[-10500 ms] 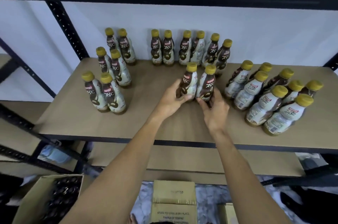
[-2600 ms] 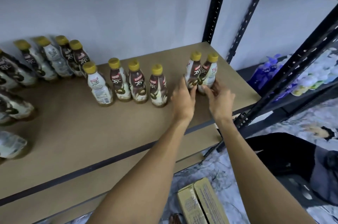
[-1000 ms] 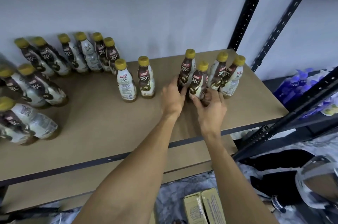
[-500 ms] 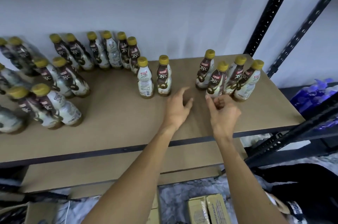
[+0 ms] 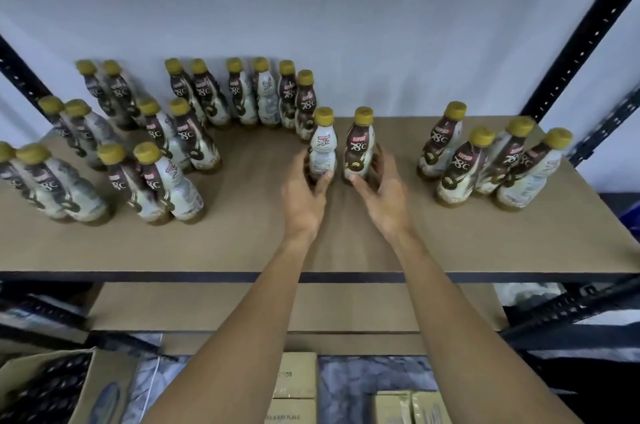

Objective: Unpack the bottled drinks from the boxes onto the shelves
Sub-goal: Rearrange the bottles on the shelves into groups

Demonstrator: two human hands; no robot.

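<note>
Now hands round btls (upright)

We record both arms bare and stretched forward from the bottom of the view, the left forearm and the right forearm drawing closer together toward the hands. The left hand lies back uppermost, its thumb on the near face of a pale bottle and its fingers curled round the left side. The right hand is likewise back uppermost, with its thumb tip against the lower front of a brown bottle and its fingers curled round the right side. The hands are near each other, not touching.
</note>
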